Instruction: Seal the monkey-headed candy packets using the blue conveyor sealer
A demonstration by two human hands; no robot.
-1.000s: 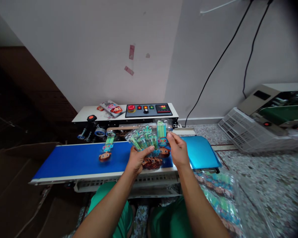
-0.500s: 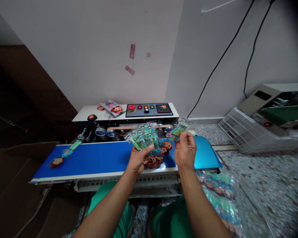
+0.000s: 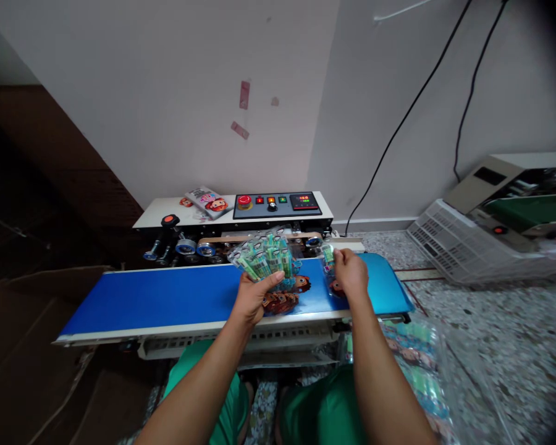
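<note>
My left hand [image 3: 258, 295] is closed round a fanned bunch of clear plastic packets [image 3: 266, 262], with green upper parts and brown-haired cartoon heads at the lower ends. What exactly is inside them I cannot tell. To the right, my right hand [image 3: 351, 272] pinches the edge of a single similar packet [image 3: 327, 258]. That packet hangs head-down at the right part of the blue conveyor belt [image 3: 167, 298]; whether it touches the belt is unclear. Behind the belt stands the white-topped band sealer [image 3: 167, 211] with its lit control panel [image 3: 278, 206].
A cartoon-printed pack [image 3: 208, 203] lies on the sealer's top. Bundled packets in clear plastic [image 3: 421, 371] are on the floor at lower right. A white crate [image 3: 463, 253] and another machine [image 3: 500, 179] stand farther right. An open cardboard box [image 3: 32, 334] is below the belt's left end.
My right hand has lowered its packet and turned it head-down toward the belt. The packet at the belt's left end is gone from view. My left hand has barely moved.
</note>
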